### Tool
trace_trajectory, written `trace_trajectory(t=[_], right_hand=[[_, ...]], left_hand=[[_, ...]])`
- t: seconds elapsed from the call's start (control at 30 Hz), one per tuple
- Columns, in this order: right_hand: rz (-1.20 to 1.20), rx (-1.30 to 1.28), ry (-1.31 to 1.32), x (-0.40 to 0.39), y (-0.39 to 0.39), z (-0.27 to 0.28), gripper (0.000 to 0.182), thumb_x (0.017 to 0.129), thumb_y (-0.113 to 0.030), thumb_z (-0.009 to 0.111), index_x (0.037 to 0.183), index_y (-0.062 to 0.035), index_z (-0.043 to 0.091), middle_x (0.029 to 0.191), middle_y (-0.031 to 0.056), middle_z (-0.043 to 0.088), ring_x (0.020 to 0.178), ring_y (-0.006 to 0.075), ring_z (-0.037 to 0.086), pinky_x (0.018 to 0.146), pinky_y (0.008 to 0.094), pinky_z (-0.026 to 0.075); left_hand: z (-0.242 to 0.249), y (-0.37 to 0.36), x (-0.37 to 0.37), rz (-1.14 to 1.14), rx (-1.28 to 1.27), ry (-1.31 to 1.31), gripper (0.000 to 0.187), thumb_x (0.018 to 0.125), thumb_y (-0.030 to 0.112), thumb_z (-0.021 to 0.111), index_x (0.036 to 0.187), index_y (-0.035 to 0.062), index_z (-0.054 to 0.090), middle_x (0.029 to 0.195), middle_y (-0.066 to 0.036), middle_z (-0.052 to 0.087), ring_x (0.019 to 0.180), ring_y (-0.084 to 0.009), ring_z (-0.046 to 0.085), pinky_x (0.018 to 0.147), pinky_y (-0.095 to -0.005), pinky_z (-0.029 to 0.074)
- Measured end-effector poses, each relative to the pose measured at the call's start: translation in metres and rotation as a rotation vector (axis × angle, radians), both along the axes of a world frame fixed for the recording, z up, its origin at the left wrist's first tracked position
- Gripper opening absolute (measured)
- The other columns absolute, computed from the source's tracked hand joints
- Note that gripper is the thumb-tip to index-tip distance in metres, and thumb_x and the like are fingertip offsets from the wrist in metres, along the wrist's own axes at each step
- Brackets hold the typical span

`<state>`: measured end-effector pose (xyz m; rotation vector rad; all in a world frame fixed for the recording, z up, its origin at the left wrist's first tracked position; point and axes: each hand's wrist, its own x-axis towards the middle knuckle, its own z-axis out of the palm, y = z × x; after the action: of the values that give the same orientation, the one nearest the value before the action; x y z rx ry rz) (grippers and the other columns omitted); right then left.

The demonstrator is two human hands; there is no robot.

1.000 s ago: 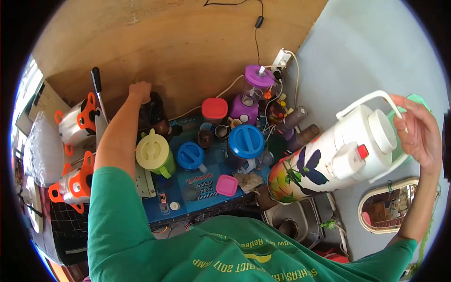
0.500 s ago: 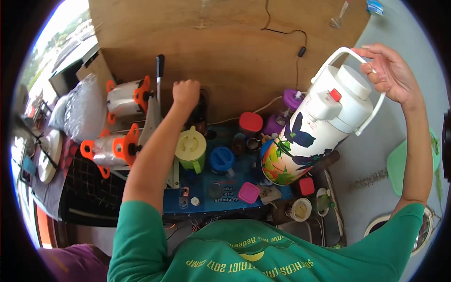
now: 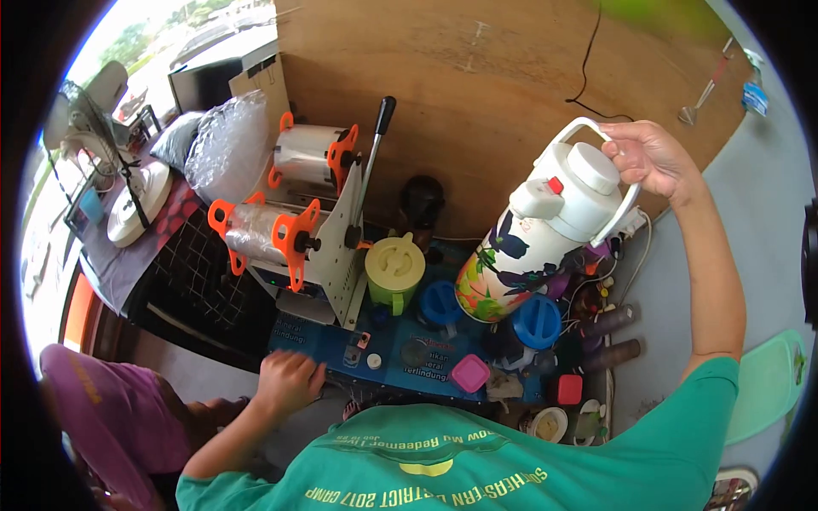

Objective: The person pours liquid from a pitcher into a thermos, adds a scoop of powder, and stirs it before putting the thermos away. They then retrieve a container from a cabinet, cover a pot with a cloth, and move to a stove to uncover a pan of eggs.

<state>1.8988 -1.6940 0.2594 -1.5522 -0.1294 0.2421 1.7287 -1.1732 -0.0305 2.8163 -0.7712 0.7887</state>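
Right hand (image 3: pixel 649 156) grips the floral flask (image 3: pixel 539 230) handle; left hand (image 3: pixel 288 381), fingers curled, rests on blue "terlindungi" counter (image 3: pixel 400 366)

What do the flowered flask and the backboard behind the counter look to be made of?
Flowered flask: white top, lid and handle look like glossy moulded plastic; the body carries a printed floral coating, and what lies under it cannot be told. Backboard: looks like bare plywood, with a matte brown face, faint grain and scuffs. The right hand has its grip on the handle.

One thermos (image 3: pixel 537 238) — two blue lids (image 3: pixel 443 302)
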Motion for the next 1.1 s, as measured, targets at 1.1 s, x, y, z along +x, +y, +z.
trace_trajectory(t=[1.1], right_hand=[[0.045, -0.218, -0.112, 0.225, 0.041, -0.099, 0.031, 0.087, -0.030, 0.077, 0.109, -0.0103, 0.066, 0.068, -0.0044, 0.052, 0.044, -0.0011, 0.030, 0.038, 0.0166, 0.019]], left_hand=[[-0.247, 0.114, -0.348, 1.277, -0.088, 0.762, 0.022, 0.078, 0.026, 0.068, 0.070, 0.0068, 0.061, 0.070, -0.013, 0.061, 0.065, -0.0354, 0.064, 0.058, -0.0466, 0.049]])
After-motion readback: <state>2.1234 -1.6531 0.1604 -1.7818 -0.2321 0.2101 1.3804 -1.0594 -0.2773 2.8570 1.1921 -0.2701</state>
